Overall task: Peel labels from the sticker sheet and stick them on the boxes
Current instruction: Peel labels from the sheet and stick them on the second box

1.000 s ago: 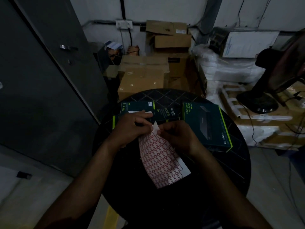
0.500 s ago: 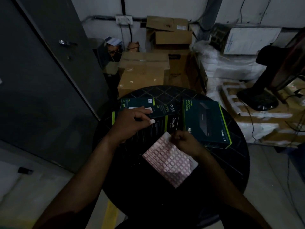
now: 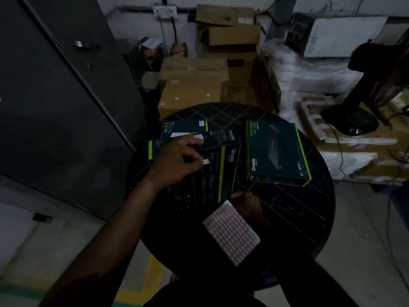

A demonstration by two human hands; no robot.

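- Left hand (image 3: 177, 160) over the worktop's left-centre, a peeled label (image 3: 205, 161) pinched at its fingertips, other fingers loosely curled.
- Label hangs just above the large dark box (image 3: 212, 171); that box's long axis runs from the near edge toward the far edge. Judged: a short drop lands it on the panel.
- Two more boxes overlap behind it, toward the far-left edge; white labels already show there.
- Sticker sheet (image 3: 231, 231) at the near edge, gripped at its upper corner by the right hand (image 3: 246, 206).
- Switch box (image 3: 276, 154) toward the right edge, untouched; bare worktop (image 3: 294, 213) near right.
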